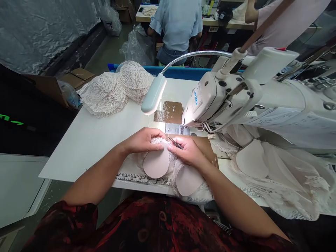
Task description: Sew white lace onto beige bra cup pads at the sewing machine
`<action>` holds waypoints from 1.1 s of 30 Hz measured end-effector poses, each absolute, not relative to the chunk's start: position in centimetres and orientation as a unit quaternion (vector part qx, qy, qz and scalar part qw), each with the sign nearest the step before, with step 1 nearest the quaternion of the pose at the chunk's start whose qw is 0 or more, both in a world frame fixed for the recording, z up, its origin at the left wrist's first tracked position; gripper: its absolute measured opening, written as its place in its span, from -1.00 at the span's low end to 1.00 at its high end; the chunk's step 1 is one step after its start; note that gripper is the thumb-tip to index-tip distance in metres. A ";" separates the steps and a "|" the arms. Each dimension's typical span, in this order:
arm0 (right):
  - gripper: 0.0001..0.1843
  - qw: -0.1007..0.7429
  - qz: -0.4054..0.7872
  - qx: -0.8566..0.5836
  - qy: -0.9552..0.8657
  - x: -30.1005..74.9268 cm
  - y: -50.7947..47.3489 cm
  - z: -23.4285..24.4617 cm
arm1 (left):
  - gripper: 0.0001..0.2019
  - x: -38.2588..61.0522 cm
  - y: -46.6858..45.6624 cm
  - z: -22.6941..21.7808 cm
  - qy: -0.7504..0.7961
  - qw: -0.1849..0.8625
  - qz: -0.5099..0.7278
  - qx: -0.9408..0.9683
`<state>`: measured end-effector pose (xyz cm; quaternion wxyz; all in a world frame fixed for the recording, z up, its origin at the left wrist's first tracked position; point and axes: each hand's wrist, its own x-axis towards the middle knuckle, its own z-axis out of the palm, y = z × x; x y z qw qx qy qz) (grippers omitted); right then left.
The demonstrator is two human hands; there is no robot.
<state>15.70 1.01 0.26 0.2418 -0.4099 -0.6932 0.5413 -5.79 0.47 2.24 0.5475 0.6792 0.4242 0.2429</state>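
My left hand (143, 140) is curled over the top of a pale pink bra cup (156, 163) edged with white lace, gripping it on the white sewing table (86, 140). My right hand (187, 151) pinches the same cup's upper edge and also holds small metal tweezers (175, 143) pointing up-left. A second pink cup (187, 180) of the same piece lies just below my right hand. Both hands sit directly in front of the needle area of the white sewing machine (210, 101).
A stack of white lace cups (115, 91) sits at the table's far left. A gooseneck lamp (153, 94) hangs over the work area. More lace pieces (275, 171) pile at the right. A printed ruler (143, 179) lines the front edge. Two people sit beyond.
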 end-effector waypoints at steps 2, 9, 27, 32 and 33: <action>-0.73 0.262 0.529 -0.396 -0.704 15.9 1.0 0.4 | -0.74 -5.4 0.5 2.1 0.440 0.546 0.251 0.668; -0.67 0.305 0.550 -0.388 -0.674 16.4 1.3 -0.1 | -0.72 -4.8 0.5 2.2 0.439 0.621 0.231 0.606; -0.79 0.295 0.562 -0.370 -0.678 16.3 1.1 0.2 | -0.71 -4.1 0.4 1.4 0.443 0.667 0.244 0.547; -0.81 0.304 0.557 -0.386 -0.670 16.3 1.1 0.1 | -0.64 -4.1 0.4 1.5 0.429 0.672 0.239 0.555; -0.80 0.303 0.558 -0.385 -0.670 16.4 1.1 0.0 | -0.61 -4.1 0.4 1.5 0.428 0.673 0.239 0.554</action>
